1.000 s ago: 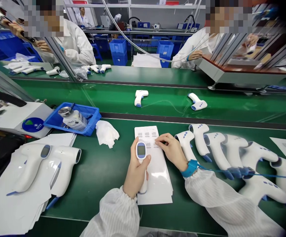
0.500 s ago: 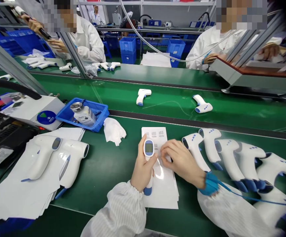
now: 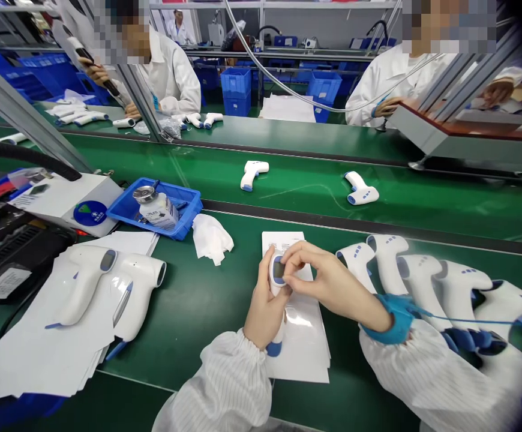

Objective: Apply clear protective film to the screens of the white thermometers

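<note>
My left hand (image 3: pixel 265 309) grips a white infrared thermometer (image 3: pixel 278 270) upright by its handle, with its blue-framed display facing up. My right hand (image 3: pixel 328 279) reaches across, its fingertips pinched at the display and partly hiding it. Beneath both hands lies a stack of printed white sheets (image 3: pixel 303 342). A blue wrist strap (image 3: pixel 393 318) circles my right wrist, its cord running off to the right. Several finished thermometers (image 3: pixel 423 282) lie in an overlapping row to the right of my right hand.
Two thermometers (image 3: pixel 85 282) rest on white sheets (image 3: pixel 40 354) at left. Beside them are a blue tray (image 3: pixel 153 225) holding a bottle, and a crumpled white wipe (image 3: pixel 211 239). Two more thermometers (image 3: pixel 254 174) lie on the green conveyor belt (image 3: pixel 306 192). Co-workers (image 3: pixel 171 78) sit beyond.
My right hand has moved left off the sheets and onto the thermometer's display. The thermometer now leans slightly, and the view has shifted a little.
</note>
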`<action>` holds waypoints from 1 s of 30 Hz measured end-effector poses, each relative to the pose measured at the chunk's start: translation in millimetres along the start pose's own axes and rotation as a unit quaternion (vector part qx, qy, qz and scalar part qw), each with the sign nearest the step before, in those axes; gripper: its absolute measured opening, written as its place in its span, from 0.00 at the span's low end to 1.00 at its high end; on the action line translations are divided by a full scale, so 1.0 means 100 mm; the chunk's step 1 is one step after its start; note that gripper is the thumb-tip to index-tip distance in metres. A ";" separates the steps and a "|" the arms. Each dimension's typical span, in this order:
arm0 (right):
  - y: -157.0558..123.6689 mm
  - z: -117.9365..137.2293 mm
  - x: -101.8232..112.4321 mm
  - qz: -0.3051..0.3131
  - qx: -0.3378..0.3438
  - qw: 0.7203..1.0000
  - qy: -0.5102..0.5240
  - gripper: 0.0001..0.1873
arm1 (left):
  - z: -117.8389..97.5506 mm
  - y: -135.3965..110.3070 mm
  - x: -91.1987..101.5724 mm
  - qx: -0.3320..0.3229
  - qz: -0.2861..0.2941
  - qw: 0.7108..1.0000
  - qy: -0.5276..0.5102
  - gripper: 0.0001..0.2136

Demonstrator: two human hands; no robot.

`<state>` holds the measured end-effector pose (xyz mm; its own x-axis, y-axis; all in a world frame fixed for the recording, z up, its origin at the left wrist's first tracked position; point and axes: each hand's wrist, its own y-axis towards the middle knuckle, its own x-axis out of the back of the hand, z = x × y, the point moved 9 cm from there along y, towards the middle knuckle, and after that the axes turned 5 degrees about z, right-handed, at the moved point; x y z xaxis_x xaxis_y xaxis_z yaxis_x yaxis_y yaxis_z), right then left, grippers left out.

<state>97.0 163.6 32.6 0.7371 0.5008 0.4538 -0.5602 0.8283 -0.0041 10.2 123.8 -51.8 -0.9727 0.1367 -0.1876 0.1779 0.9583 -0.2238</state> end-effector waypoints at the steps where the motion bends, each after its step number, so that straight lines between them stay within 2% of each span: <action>1: 0.04 -0.03 0.02 -0.017 0.005 1.000 -0.004 0.07 | 0.00 0.00 0.01 -0.002 -0.004 1.000 0.002 0.32; 5: 0.14 -0.10 0.08 -0.044 0.008 0.999 -0.007 0.06 | -0.04 0.00 0.03 -0.031 -0.019 0.999 0.016 0.31; 18: 0.19 -0.15 0.09 -0.097 -0.013 0.995 0.023 0.04 | -0.03 0.00 0.00 -0.015 -0.005 1.000 -0.016 0.32; 30: 0.17 -0.20 0.07 -0.108 -0.034 0.992 0.047 0.04 | -0.04 0.00 -0.01 -0.011 0.002 0.999 -0.031 0.32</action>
<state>100.0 186.5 18.3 0.8710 0.3275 0.3663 -0.3603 0.9325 0.0230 10.3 125.1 -47.6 -0.9610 0.1247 -0.2468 0.1767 0.9634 -0.2014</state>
